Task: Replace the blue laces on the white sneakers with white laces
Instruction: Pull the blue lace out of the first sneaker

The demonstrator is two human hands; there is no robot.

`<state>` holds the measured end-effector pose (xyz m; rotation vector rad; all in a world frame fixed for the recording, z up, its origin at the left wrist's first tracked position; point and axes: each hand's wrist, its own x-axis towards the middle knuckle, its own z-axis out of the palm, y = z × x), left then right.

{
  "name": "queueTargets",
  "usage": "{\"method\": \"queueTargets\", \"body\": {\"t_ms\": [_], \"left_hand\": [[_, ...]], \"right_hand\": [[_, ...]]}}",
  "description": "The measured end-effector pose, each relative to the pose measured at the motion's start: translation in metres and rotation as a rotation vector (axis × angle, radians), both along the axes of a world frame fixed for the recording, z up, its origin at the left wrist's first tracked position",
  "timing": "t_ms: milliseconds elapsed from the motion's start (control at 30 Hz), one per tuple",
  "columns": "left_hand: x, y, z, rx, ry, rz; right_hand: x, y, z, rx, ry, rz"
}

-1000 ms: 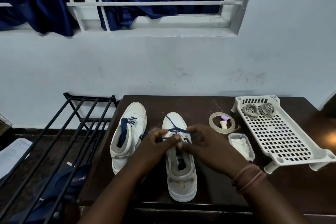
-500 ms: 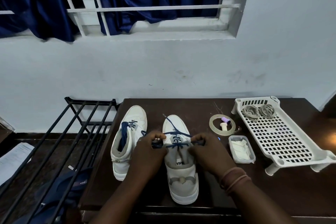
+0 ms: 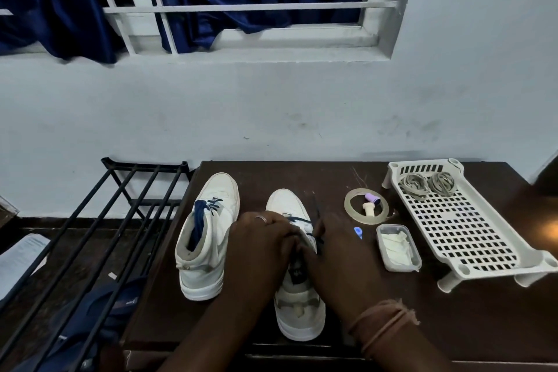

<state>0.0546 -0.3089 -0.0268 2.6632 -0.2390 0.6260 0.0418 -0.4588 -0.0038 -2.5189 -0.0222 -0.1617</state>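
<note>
Two white high-top sneakers stand on the dark wooden table (image 3: pixel 347 172), toes toward the wall. The left sneaker (image 3: pixel 208 235) has a blue lace (image 3: pixel 202 217) hanging into its opening. The right sneaker (image 3: pixel 297 290) is under both hands. My left hand (image 3: pixel 259 244) and my right hand (image 3: pixel 338 254) meet over its tongue, fingers curled, pinching the blue lace (image 3: pixel 305 220) that crosses the upper eyelets. A lace end sticks up by my right fingers. Two coiled pale laces (image 3: pixel 427 183) lie on the white perforated rack (image 3: pixel 465 232) at the right.
A tape ring (image 3: pixel 350 205) with a small purple piece and a cream peg inside lies right of the shoes. A clear lidded box (image 3: pixel 397 246) sits beside the rack. A black metal shoe rack (image 3: pixel 99 235) stands left of the table, with dark footwear beneath.
My hands came together again over the right sneaker's tongue and slid slightly toward the heel. The blue lace across the eyelets looks looser, one end now raised.
</note>
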Motion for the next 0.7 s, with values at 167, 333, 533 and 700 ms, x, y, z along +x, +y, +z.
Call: {"method": "queueTargets", "body": {"t_ms": [167, 333, 533, 700], "left_hand": [[0.0, 0.002, 0.004, -0.592, 0.169, 0.157], [-0.002, 0.005, 0.012, -0.833, 0.288, 0.144], [0.001, 0.004, 0.008, -0.091, 0.065, -0.013], [-0.002, 0.006, 0.014, -0.568, 0.042, 0.093]], "right_hand": [[0.004, -0.001, -0.007, 0.158, 0.167, -0.013], [0.009, -0.004, -0.013, 0.232, 0.179, -0.031], [0.009, -0.003, -0.012, 0.214, 0.143, -0.013], [0.009, -0.002, -0.013, 0.249, 0.162, -0.028]]}}
